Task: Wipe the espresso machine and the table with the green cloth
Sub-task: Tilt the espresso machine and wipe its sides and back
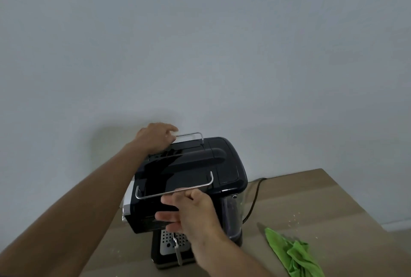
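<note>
Espresso machine (pixel 189 172): black and glossy, standing on the table (pixel 322 199) close to the wall (pixel 200 43), a little left of the view's middle.
Machine heading: its silver front panel faces left and toward the person, and the clear water tank (pixel 233 214) is at the right rear. The long axis of the top runs left to right, with the right end slightly farther away.
Below the front: a perforated drip tray (pixel 165 240), with a steam wand (pixel 178 254) hanging in front of it.
Rails: two chrome rails run along the top, parallel to the long axis. These are the near rail (pixel 155 194) and the far rail (pixel 191 133).
Left hand (pixel 155 136): at the far left corner of the top, with the end of the far rail pinched between forefinger and thumb.
Right hand (pixel 193 212): at the near side, with the thumb curled over the near rail and the forefinger under it, so the rail is pinched. The other fingers lie fairly straight along the machine's side.
Green cloth (pixel 293 254): crumpled on the table to the right of the machine, near the bottom edge and apart from both hands. Its long axis runs from a pointed corner at the upper left down to the lower right.
Power cord (pixel 255 194): dark, running from behind the tank across the table to its far edge.
Crumbs (pixel 295 219): a light scatter between the cord and the cloth.
</note>
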`<state>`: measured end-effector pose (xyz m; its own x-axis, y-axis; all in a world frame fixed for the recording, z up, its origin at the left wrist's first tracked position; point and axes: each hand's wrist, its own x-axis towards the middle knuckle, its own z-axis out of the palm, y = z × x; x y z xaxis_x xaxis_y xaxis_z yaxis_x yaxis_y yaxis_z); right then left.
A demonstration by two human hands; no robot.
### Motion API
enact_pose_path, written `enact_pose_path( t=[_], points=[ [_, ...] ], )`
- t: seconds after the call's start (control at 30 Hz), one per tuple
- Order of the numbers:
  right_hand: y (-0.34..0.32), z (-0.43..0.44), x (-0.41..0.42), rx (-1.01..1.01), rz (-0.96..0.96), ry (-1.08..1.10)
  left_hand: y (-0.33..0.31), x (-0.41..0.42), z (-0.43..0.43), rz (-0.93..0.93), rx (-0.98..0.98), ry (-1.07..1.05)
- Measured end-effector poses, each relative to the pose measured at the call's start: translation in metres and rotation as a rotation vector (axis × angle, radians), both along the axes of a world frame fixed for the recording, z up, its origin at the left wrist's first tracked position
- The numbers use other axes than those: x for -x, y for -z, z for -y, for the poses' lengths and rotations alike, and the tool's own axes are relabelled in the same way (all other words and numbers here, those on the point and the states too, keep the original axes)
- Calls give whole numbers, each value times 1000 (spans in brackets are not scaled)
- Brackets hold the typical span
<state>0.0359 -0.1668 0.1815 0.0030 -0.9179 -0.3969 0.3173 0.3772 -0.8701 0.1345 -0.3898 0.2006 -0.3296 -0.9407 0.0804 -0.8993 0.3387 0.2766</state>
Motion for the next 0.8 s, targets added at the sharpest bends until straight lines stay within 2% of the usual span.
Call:
enact_pose_path(
  t=[0.13, 0.23, 0.33, 0.47, 0.57, 0.67, 0.8],
  points=[
    [-11, -4, 51, 102, -197, -226, -17, -13, -58, -510, 62, -235],
    [-32, 23, 91, 200, -435, -240, -21, -17, -129, -790, 32, -398],
    [-51, 73, 114, 277, -658, -250, -7, -9, -190, -947, -158, -534],
    [-52, 145, 115, 415, -1012, -291, 23, 24, -224, -1079, -411, -639],
    [-40, 186, 101, 496, -1244, -472, 32, 45, -222, -1269, -435, -658],
    [-28, 210, 88, 526, -1395, -662, 31, 56, -212, -1477, -426, -724],
    [-21, 224, 85, 578, -1456, -652, 33, 64, -207, -1624, -397, -767]
  ],
)
